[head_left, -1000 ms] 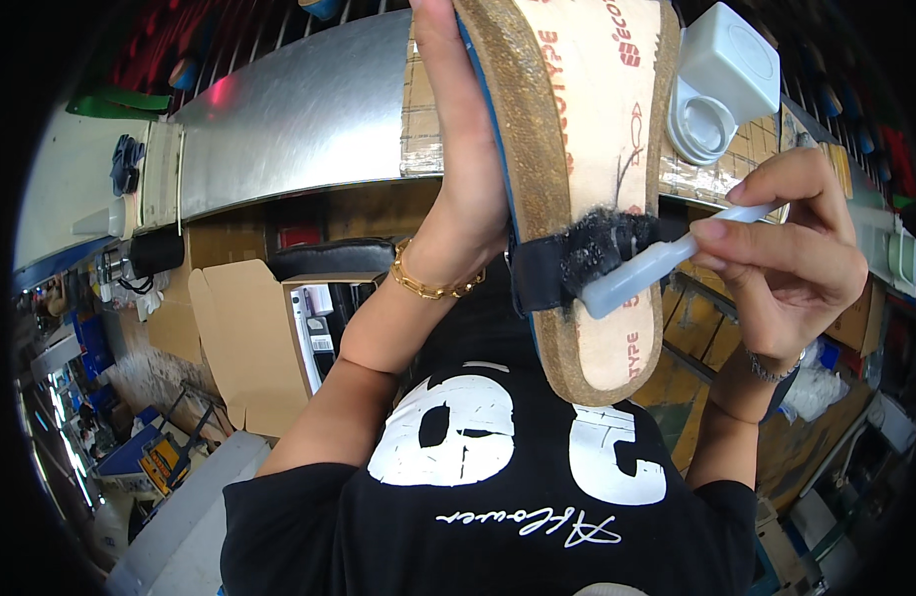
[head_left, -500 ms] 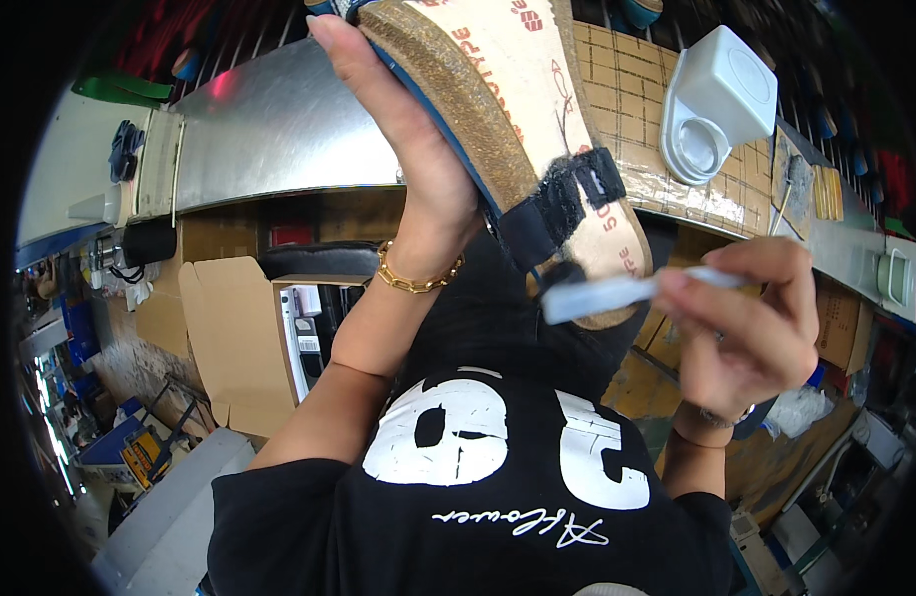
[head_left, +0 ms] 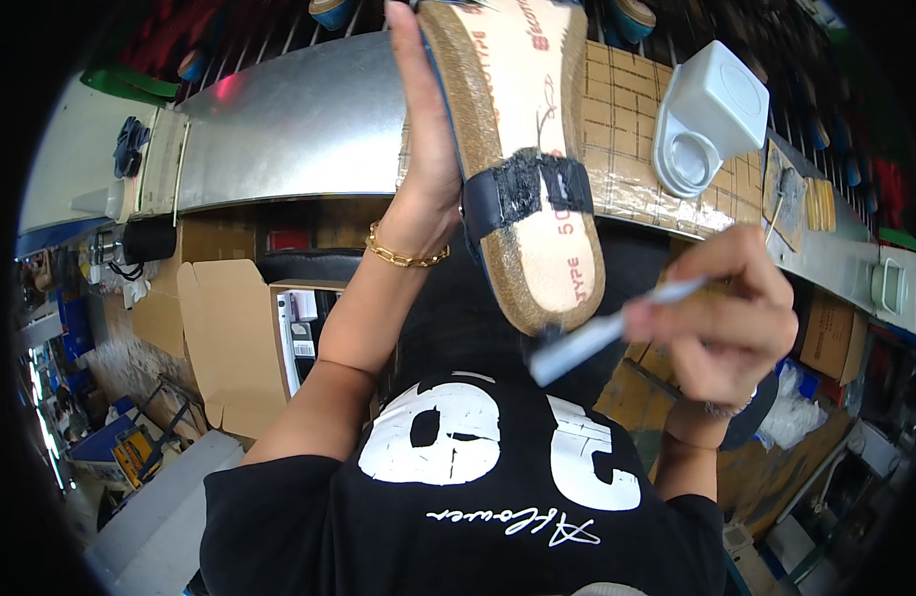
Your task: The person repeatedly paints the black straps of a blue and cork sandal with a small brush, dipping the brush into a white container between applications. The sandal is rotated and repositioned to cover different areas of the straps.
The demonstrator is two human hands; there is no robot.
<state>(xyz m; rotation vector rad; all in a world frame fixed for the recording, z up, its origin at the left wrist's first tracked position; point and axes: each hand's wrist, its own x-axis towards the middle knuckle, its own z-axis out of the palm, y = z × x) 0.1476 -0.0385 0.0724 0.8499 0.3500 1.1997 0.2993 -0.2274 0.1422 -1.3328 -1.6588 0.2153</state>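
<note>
My left hand (head_left: 430,149) grips an unfinished sandal (head_left: 523,94) by its left side, its underside turned up. The sandal has a pale printed board ringed by a brown cork-like rim, and a blue edge shows beneath it on the left. Black strap ends (head_left: 513,194) are folded across the board, with a dark, rough, wet-looking patch on them. My right hand (head_left: 726,318) is closed in a pinch on a whitish brush (head_left: 582,348), somewhat blurred. Its dark bristle tip is close to the sandal's rounded near end; whether they touch I cannot tell.
A metal bench top (head_left: 289,124) runs across the far side, with a cardboard sheet (head_left: 617,89) on its right part. On that stands a white plastic container (head_left: 716,109) with a round cup. An opened cardboard box (head_left: 234,338) is at the left. More shoes (head_left: 632,18) sit on a rack behind.
The sandal has swung to the right and stands more upright in my left hand. My right hand has tilted the brush, its head now lower, beside the sandal's near end.
</note>
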